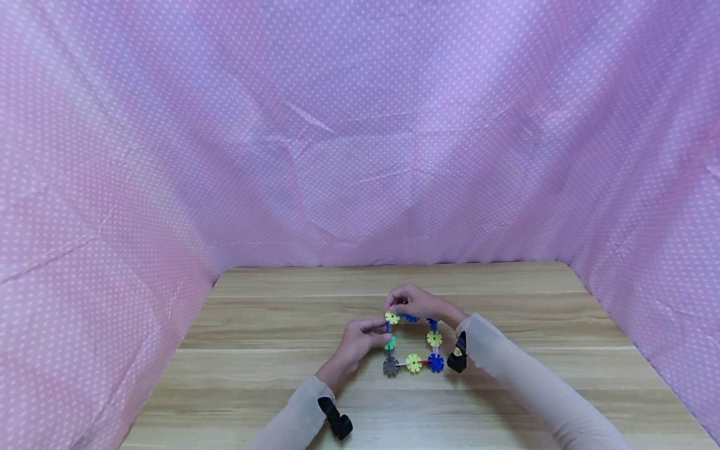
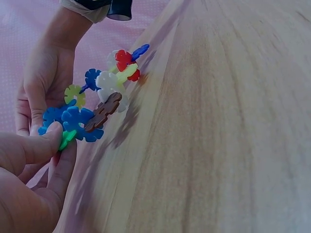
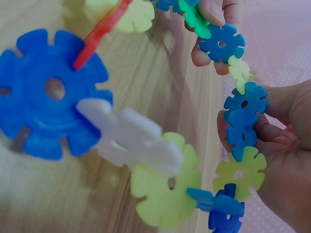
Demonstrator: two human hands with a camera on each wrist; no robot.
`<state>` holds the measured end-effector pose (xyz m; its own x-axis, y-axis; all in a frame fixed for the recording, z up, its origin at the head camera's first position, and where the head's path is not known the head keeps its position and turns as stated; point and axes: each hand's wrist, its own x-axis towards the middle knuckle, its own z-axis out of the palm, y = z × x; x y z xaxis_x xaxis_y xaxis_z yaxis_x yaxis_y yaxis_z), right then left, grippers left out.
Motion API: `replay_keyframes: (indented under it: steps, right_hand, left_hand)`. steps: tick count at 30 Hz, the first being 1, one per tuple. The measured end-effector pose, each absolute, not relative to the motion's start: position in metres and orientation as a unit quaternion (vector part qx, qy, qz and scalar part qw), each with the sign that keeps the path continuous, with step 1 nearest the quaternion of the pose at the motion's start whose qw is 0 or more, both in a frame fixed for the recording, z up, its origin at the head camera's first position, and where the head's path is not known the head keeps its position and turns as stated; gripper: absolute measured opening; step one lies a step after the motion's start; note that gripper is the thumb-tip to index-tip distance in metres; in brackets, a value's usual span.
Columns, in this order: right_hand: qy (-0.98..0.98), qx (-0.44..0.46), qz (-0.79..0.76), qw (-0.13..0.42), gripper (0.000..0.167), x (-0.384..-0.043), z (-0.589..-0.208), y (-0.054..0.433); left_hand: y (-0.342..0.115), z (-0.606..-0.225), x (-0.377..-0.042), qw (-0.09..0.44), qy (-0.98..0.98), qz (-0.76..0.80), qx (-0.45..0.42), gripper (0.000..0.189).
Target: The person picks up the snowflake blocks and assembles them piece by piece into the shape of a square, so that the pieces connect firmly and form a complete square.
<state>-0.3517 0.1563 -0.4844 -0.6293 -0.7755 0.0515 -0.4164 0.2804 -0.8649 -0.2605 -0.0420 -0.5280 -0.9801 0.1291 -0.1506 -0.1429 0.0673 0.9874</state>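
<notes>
Slotted plastic snowflake discs in several colours are joined edge to edge into a roughly square ring, held above the table. My left hand (image 1: 354, 344) pinches a green snowflake disc (image 2: 67, 138) on the ring's left side between thumb and fingers. At the far left corner, my right hand (image 1: 416, 301) has its fingers round blue snowflake discs (image 3: 243, 109), beside a yellow one (image 1: 392, 317). The near side runs from a brown disc (image 1: 390, 367) through a yellow disc (image 1: 414, 363) to a dark blue disc (image 1: 435, 362). Part of the far side is hidden by my right hand.
A wooden table (image 1: 253, 350) lies under the hands, and the ring casts a shadow on it. Pink dotted cloth (image 1: 360, 156) hangs behind and along both sides. Black straps with small cameras (image 1: 458, 353) sit on the wrists.
</notes>
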Motion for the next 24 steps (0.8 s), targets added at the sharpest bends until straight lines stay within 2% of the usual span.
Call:
replay_keyframes:
  steps: [24]
  right_hand:
    - [0.785,-0.377,-0.455,0.185,0.014,-0.3525,-0.4863,0.1563]
  left_hand:
    - [-0.0417,-0.5282,-0.2634,0.107,0.731,0.674,0.004,0.038]
